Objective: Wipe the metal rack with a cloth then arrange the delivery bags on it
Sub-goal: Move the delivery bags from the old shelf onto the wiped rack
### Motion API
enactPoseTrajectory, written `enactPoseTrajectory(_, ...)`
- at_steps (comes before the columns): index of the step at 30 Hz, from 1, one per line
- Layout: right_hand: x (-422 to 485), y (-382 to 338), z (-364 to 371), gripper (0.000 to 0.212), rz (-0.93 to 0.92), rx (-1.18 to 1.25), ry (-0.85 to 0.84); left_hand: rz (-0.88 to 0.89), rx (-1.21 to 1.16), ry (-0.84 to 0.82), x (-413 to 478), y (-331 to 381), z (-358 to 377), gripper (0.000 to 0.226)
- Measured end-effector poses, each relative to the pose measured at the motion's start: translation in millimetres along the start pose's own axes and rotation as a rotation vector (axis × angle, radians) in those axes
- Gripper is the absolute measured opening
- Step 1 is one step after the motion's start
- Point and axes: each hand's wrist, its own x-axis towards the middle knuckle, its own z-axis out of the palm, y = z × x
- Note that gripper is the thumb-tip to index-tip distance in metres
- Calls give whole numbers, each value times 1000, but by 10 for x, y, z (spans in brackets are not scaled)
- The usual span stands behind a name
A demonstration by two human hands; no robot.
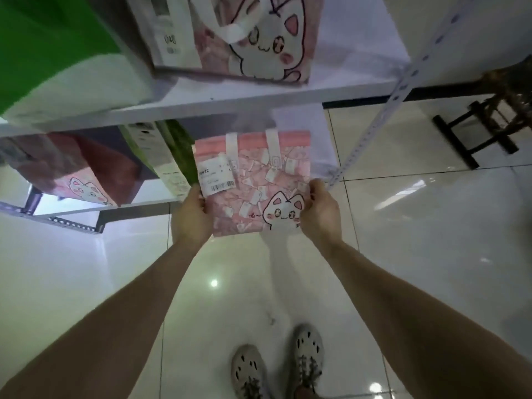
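I hold a pink delivery bag [256, 182] with a white cat print and a barcode label at the lower shelf of the white metal rack [218, 103]. My left hand [191, 217] grips its left edge. My right hand [319, 211] grips its right edge. The bag's top with two white handles sits under the upper shelf board. Another pink cat bag [253, 38] stands on the upper shelf, with a green bag [51, 53] to its left. On the lower shelf lie a green bag [169, 151] and a dark red cat bag [83, 174].
The rack's perforated upright post [383, 110] runs down at the right, close to my right hand. A dark stool frame [483, 122] stands on the glossy tile floor at the far right. My two feet in grey clogs [279, 367] are below.
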Motion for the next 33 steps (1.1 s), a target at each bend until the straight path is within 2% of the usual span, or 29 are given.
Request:
enactPoseTrajectory(5,593,229,335,12,-69,81,41,75,-55,150,581,-47,450,27)
enactPoseTrajectory(9,1019,393,595,37,-51,29,-69,34,-83,153,923,-152,760,25)
enactPoseTrajectory(12,1123,473,645,36,-93,27,-72,37,-93,135,986,-243,833,24)
enactPoseTrajectory(14,1068,480,578,40,-80,30,-88,26,-112,70,896,-232,770,32)
enactPoseTrajectory(17,827,403,399,51,-15,1,-123,-7,-112,-34,635,-179,521,51)
enactPoseTrajectory(19,626,281,239,53,24,-25,-154,-11,-77,-73,442,-121,278,54)
enactPoseTrajectory(22,327,10,0,54,30,-41,-209,-3,-32,-107,184,-13,-137,52)
enactPoseTrajectory(33,-524,-1161,-690,39,-18,-62,-344,33,-27,-238,-542,489,-1470,37)
